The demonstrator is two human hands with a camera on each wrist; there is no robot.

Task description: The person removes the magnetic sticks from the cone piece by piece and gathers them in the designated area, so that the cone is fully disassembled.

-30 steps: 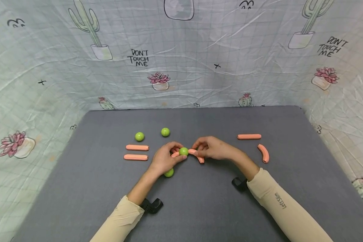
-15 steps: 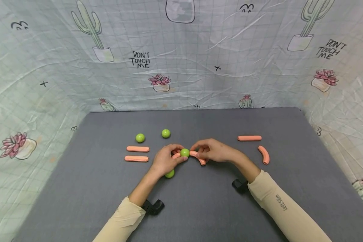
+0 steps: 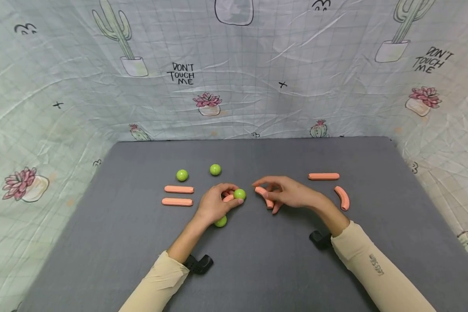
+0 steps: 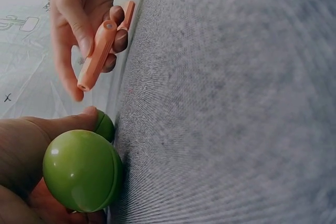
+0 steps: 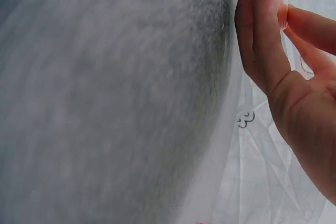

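My left hand [image 3: 213, 203] pinches a green ball [image 3: 239, 194] between thumb and fingers, with an orange rod [image 3: 228, 198] against the ball's left side, partly hidden by the hand. My right hand [image 3: 290, 192] holds a curved orange rod [image 3: 263, 197], apart from that ball and to its right. In the left wrist view, a small silvery dot shows in the end of this curved rod [image 4: 98, 56]. A second green ball [image 4: 81, 171] lies beside my left hand, close to the wrist camera. The right wrist view shows mostly my right fingers [image 5: 268, 35].
Two straight orange rods [image 3: 179, 189] lie on the left of the grey table [image 3: 257, 268], with two green balls [image 3: 182, 175] behind them. To the right are another straight rod [image 3: 323, 176] and a curved one [image 3: 342, 198]. A patterned cloth [image 3: 242, 65] hangs behind the table.
My right hand has moved right with the curved orange rod, which has come away from the green ball and is turned more steeply. My left hand still holds the ball in nearly the same place.
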